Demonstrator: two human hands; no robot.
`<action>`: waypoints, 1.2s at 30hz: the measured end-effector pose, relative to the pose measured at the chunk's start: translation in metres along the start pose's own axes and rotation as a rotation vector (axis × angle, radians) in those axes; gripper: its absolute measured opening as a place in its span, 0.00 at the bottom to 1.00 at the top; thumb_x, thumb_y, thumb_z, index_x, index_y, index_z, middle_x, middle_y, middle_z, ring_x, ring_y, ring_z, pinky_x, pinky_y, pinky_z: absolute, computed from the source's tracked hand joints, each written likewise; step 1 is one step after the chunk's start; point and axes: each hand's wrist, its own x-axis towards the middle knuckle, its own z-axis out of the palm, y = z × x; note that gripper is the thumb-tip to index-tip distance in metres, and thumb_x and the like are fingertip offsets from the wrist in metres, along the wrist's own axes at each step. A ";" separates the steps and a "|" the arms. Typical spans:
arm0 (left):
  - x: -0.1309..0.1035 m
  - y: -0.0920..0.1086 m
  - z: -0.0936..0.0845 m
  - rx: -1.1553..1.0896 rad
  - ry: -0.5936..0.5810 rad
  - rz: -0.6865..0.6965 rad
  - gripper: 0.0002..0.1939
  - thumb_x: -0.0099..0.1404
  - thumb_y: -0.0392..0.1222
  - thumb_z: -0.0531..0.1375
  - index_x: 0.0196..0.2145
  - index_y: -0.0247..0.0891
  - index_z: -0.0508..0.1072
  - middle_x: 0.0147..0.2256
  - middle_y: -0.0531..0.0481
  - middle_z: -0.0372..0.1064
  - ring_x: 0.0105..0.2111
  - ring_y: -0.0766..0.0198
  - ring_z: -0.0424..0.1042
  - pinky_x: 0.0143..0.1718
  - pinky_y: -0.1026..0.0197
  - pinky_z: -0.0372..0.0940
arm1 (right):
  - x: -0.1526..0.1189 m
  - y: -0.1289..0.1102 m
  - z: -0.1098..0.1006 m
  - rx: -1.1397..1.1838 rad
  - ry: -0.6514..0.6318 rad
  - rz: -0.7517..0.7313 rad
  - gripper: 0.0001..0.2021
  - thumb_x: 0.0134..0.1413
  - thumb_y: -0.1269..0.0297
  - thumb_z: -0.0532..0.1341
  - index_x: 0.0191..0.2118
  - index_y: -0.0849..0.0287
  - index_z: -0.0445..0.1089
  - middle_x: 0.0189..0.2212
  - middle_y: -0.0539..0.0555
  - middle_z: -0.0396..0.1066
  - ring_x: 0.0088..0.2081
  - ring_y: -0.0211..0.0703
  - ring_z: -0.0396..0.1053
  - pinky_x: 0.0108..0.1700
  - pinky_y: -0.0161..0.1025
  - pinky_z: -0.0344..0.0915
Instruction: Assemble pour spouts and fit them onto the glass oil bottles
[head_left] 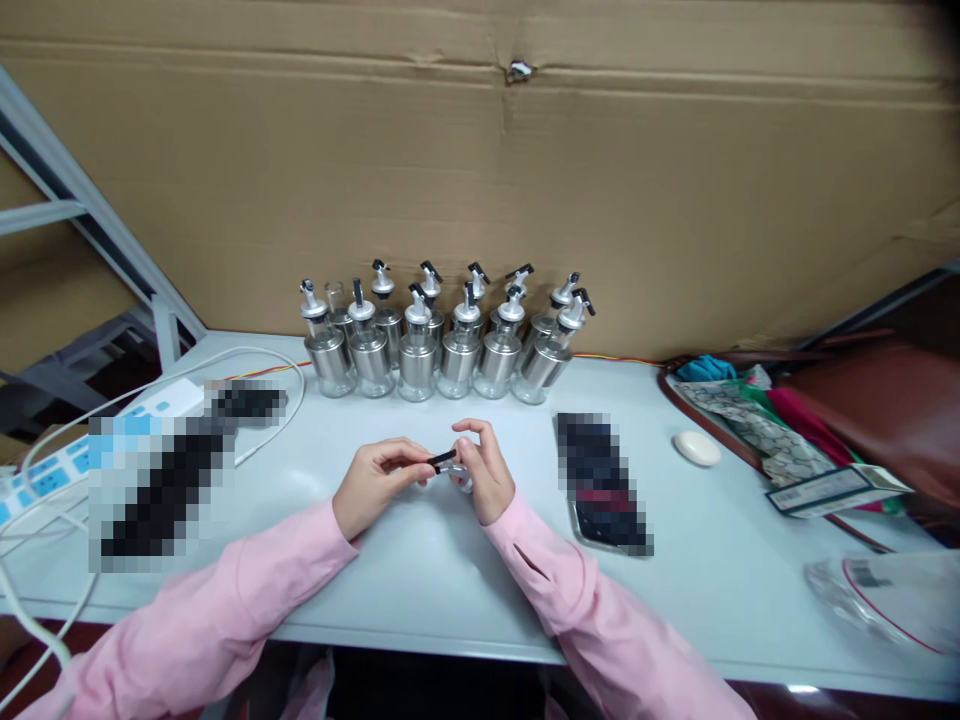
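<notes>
Over the middle of the table, my left hand [381, 482] and my right hand [484, 474] meet at a pour spout [445, 458] with a black flip lever and a silver-grey body. The left fingertips pinch one end of it. My right thumb and fingers close on its other side, with the index finger raised; part of the spout is hidden by them. Beyond the hands, several glass bottles [417, 372] with metal sleeves stand in two rows, most topped by similar spouts. One back-row bottle [335, 296] at the left shows a bare glass neck.
A phone [609, 525], partly pixelated, lies right of my hands, with a white oval object [697, 448] farther right. A brown bag [862, 400], small box [838, 492] and clear plastic bag [885, 600] occupy the right side. Left are a power strip [180, 400], cables and blurred dark objects.
</notes>
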 end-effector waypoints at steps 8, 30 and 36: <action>-0.001 -0.002 0.002 0.011 -0.037 0.017 0.09 0.48 0.43 0.66 0.22 0.33 0.75 0.23 0.49 0.71 0.23 0.66 0.67 0.27 0.65 0.62 | 0.000 0.002 -0.001 -0.004 -0.035 -0.004 0.13 0.53 0.53 0.51 0.40 0.55 0.56 0.18 0.42 0.56 0.19 0.33 0.55 0.21 0.31 0.55; -0.005 -0.005 0.000 0.121 -0.111 0.236 0.10 0.54 0.43 0.64 0.22 0.34 0.74 0.22 0.48 0.69 0.25 0.65 0.67 0.28 0.64 0.61 | -0.003 0.003 -0.005 0.076 -0.173 -0.035 0.17 0.51 0.51 0.52 0.42 0.55 0.53 0.17 0.42 0.58 0.17 0.33 0.52 0.22 0.33 0.51; -0.007 -0.008 0.000 0.162 -0.137 0.264 0.10 0.57 0.43 0.62 0.24 0.33 0.75 0.23 0.47 0.70 0.25 0.65 0.67 0.28 0.64 0.62 | -0.004 -0.002 -0.008 0.012 -0.175 -0.047 0.13 0.49 0.58 0.52 0.41 0.55 0.51 0.18 0.42 0.58 0.18 0.34 0.53 0.21 0.32 0.50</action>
